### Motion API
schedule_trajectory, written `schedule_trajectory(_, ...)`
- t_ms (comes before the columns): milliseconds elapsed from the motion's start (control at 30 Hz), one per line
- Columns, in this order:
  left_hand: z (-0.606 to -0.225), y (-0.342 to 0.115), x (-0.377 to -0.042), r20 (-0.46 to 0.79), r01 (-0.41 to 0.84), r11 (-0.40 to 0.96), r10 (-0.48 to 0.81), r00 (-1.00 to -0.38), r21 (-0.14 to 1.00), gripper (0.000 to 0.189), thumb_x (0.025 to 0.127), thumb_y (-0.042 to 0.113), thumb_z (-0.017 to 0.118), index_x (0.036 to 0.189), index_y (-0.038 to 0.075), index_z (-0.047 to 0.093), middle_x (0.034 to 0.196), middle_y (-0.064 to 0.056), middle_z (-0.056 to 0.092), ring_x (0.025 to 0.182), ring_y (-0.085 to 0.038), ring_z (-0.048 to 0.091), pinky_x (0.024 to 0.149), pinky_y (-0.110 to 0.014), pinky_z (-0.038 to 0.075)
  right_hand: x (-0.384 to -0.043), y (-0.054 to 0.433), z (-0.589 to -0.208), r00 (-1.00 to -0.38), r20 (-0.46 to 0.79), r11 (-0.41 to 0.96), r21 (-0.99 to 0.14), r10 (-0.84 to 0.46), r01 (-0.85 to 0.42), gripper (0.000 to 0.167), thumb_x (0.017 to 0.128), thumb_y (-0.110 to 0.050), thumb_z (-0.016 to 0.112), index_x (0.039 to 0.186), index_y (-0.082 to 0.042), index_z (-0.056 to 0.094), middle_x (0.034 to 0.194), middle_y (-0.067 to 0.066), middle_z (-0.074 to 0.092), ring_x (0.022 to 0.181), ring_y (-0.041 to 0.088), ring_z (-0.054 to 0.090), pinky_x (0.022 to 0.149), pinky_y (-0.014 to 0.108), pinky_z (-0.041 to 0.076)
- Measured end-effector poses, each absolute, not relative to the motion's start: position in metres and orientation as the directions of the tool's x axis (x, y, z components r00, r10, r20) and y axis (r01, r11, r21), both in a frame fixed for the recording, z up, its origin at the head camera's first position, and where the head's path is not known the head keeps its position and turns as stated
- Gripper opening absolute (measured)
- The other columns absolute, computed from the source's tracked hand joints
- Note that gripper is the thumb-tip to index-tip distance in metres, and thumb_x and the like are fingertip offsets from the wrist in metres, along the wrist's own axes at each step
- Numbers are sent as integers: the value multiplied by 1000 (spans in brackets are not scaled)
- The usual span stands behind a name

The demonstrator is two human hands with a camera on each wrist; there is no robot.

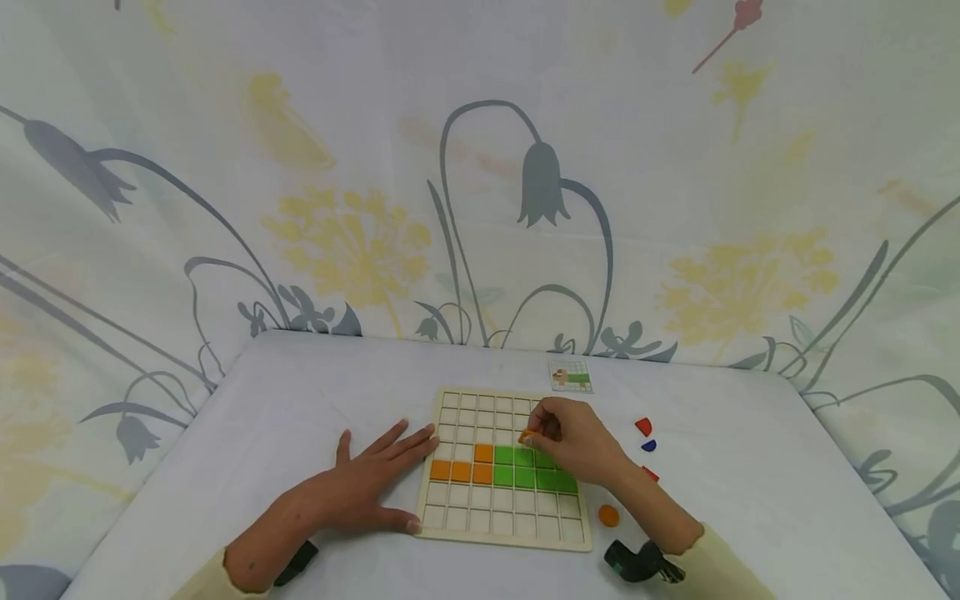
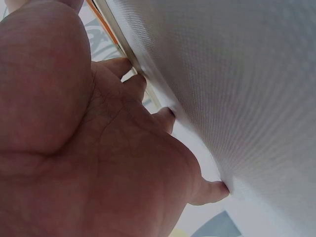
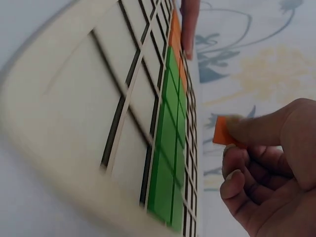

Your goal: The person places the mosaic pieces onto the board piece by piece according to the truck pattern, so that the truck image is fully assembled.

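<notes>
A wooden grid board (image 1: 504,543) lies flat on the white table. Two rows across its middle hold orange tiles (image 1: 452,472) on the left and green tiles (image 1: 513,477) to their right. Above the board, my right hand (image 1: 576,440) pinches a small orange tile (image 3: 221,130) between thumb and fingers; in the right wrist view the tile is apart from the board. My left hand (image 1: 358,493) rests on the table with its fingers spread, fingertips and thumb at the board's left edge. My right hand hides some cells at the board's upper right.
Behind the board lies a small picture card (image 1: 570,377) with a green and orange figure on a grid. Loose on the right are a red wedge (image 1: 643,427), a blue half disc (image 1: 649,446), a partly hidden red piece (image 1: 651,473) and an orange disc (image 1: 609,516). Flower-patterned cloth rises behind.
</notes>
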State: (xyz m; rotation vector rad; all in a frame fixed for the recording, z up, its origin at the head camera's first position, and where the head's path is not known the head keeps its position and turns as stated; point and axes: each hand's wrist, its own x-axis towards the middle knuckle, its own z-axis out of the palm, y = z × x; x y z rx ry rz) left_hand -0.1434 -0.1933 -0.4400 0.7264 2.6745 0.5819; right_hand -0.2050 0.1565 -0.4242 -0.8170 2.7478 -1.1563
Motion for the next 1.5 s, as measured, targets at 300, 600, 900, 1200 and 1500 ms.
schedule_trajectory(300,-439,-192,-144,-201,399,800,525,-827,448,106,85,70,76,170,36,24,178,17,12,166,-25,1,109,-89,-6,-219,114,-430,-852,179,542,-703,-492,-461,4,97,-6,76,96,-9,74,88,-4,69,66,9,57,59,27,50)
schedule_trajectory(600,-438,-192,-143,-203,396,803,521,-829,446,105,85,69,76,170,36,24,178,15,14,166,-26,3,110,-89,-5,-228,98,-437,-845,148,568,-679,-515,-465,5,98,-6,75,95,-10,78,88,-3,72,69,8,59,63,26,52)
schedule_trajectory(900,-436,-192,-142,-190,401,797,525,-829,452,106,85,69,77,170,34,25,178,13,16,166,-28,5,109,-90,-4,-225,97,-438,-856,118,603,-662,-503,-446,5,97,-7,77,97,-7,82,95,-1,69,74,9,58,66,26,52)
schedule_trajectory(1200,-438,-193,-143,-182,409,790,533,-826,457,105,85,69,76,170,34,25,178,13,16,166,-28,5,108,-90,-4,-218,104,-433,-863,156,613,-645,-480,-457,4,96,-7,78,99,-7,81,94,-1,67,73,9,57,66,26,51)
schedule_trajectory(1500,-439,-192,-143,-190,401,801,521,-832,444,106,84,70,77,170,35,24,178,15,15,166,-27,4,109,-89,-4,-209,137,-425,-888,146,658,-622,-436,-425,5,96,-11,79,92,-14,76,87,-7,66,69,10,55,64,27,50)
